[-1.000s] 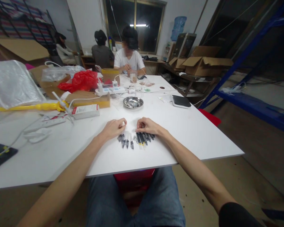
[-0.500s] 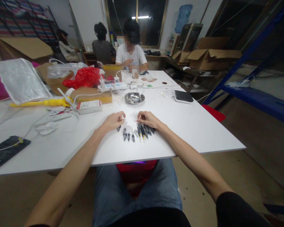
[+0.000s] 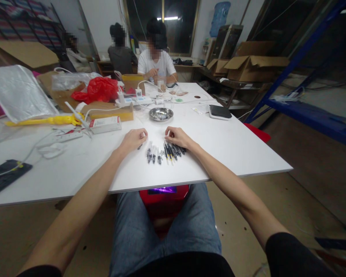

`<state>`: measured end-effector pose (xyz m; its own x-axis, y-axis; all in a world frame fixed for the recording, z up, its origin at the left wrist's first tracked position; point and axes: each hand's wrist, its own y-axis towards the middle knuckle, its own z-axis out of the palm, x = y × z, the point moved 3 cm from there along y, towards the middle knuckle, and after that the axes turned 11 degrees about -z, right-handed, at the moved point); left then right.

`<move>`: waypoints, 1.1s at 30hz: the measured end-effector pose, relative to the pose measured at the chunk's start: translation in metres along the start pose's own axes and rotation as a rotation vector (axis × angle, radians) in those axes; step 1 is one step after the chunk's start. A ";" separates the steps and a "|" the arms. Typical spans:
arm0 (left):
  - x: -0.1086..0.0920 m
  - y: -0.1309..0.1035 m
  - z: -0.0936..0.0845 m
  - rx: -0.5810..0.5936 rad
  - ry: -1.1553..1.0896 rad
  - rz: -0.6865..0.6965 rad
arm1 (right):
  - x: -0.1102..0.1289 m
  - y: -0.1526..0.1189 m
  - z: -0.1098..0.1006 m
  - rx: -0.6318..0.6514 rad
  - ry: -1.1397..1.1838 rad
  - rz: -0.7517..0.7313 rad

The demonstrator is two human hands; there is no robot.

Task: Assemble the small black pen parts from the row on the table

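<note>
The left hand (image 3: 133, 139) rests curled on the white table (image 3: 233, 154), fingertips pinching one small dark pen-like piece (image 3: 140, 146) at the left end of the row; just right, the row of pen-like pieces (image 3: 164, 152) lies on the near part of the table; the right hand (image 3: 177, 136) sits curled over the row's far right end, whether it grips any I cannot tell; a metal dish (image 3: 160, 114) stands farther off.

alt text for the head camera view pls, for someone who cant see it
A person's left hand and right hand rest, fingers curled, on a white table at either end of a row of small dark pens. Behind them sit a metal dish, a red bag and a power strip; another person sits at the far end.
</note>
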<state>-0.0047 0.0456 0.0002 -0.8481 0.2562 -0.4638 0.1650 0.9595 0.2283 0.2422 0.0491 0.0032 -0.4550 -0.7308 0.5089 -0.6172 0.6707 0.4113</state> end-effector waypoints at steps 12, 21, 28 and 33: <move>-0.002 -0.002 0.000 -0.010 -0.029 -0.038 | -0.008 0.001 0.003 0.002 -0.074 0.066; -0.003 -0.002 0.002 0.015 -0.022 -0.065 | -0.009 0.001 0.004 0.002 -0.111 0.085; -0.001 -0.002 0.004 0.016 0.009 -0.068 | -0.008 0.001 0.005 0.034 -0.208 0.126; -0.004 -0.002 0.003 -0.008 -0.006 -0.022 | -0.008 0.004 0.008 0.052 -0.301 0.164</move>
<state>-0.0001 0.0432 -0.0006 -0.8485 0.2354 -0.4740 0.1417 0.9640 0.2251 0.2382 0.0567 -0.0051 -0.7148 -0.6238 0.3162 -0.5486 0.7805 0.2998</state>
